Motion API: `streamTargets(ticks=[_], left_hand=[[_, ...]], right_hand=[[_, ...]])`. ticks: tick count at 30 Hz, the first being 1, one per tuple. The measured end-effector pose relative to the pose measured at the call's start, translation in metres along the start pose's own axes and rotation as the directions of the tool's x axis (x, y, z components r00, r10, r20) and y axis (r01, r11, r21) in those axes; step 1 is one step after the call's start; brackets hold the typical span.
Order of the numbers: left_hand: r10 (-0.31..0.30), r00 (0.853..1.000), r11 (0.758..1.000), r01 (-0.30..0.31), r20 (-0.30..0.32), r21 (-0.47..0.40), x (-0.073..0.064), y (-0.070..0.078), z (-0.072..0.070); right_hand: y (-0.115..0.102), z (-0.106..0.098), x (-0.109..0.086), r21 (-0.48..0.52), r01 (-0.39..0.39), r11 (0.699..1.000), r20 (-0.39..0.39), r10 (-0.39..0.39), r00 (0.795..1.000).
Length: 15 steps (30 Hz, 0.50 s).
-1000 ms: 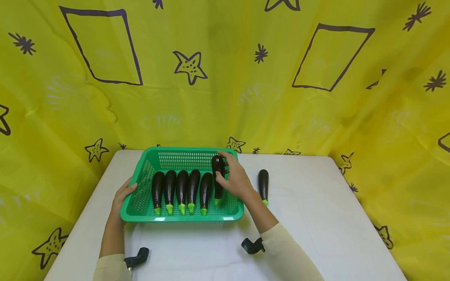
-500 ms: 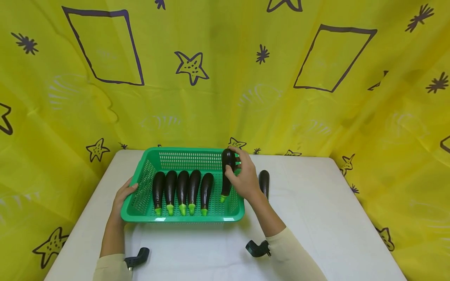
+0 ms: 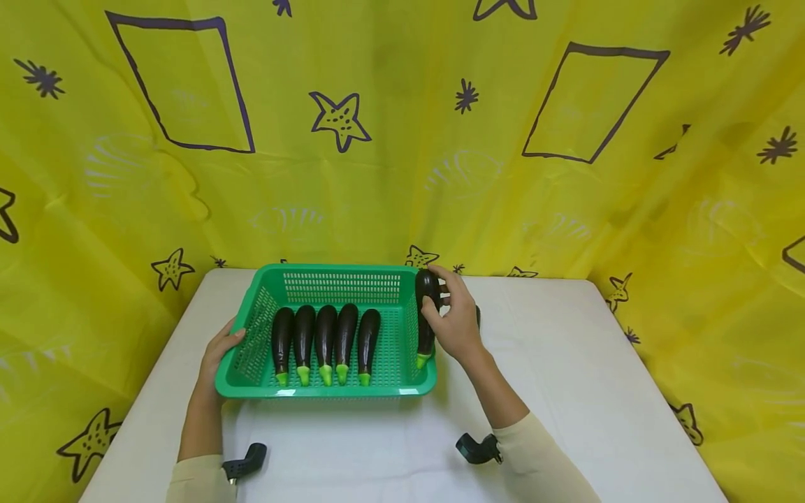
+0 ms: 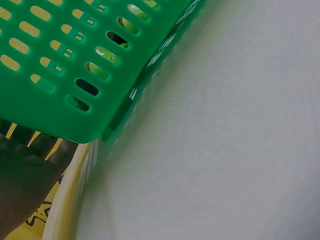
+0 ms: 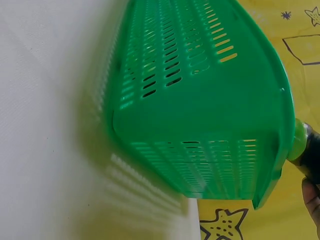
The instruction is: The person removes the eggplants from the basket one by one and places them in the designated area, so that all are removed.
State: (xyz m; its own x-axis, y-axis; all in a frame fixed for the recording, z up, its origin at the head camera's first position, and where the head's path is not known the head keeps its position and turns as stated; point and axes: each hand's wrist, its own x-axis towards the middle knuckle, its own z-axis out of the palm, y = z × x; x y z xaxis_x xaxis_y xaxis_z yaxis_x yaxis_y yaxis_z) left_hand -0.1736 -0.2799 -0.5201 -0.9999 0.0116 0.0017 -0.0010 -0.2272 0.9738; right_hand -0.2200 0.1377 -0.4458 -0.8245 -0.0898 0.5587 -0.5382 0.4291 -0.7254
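Both hands (image 3: 216,353) (image 3: 460,323) reach forward, left gripping the basket (image 3: 327,392), right holding an eggplant (image 3: 425,334)

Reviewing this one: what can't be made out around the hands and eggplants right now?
Head: most of the dark object, hidden behind the right hand.
Head: most of the left hand's fingers, behind the green basket.
Right wrist: much of the held eggplant, cut off by the right edge.
Left wrist: basket contents, glimpsed only through slots.
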Motion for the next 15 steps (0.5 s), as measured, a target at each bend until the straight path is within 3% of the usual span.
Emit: streamTargets(ticks=[11,15], left_hand=[[0.001,1.0,0.999,0.0,-0.013,0.032,0.001,0.0,0.0],[0.005,1.0,1.0,-0.005,-0.008,0.023,0.0,0.0,-0.001]], right_hand=[[0.005,-0.015,-0.008,0.089,-0.055,0.994,-0.061,0.061,0.996],[0.007,-0.024,-0.012,0.077,-0.084,0.993,-0.056,0.088,0.995]])
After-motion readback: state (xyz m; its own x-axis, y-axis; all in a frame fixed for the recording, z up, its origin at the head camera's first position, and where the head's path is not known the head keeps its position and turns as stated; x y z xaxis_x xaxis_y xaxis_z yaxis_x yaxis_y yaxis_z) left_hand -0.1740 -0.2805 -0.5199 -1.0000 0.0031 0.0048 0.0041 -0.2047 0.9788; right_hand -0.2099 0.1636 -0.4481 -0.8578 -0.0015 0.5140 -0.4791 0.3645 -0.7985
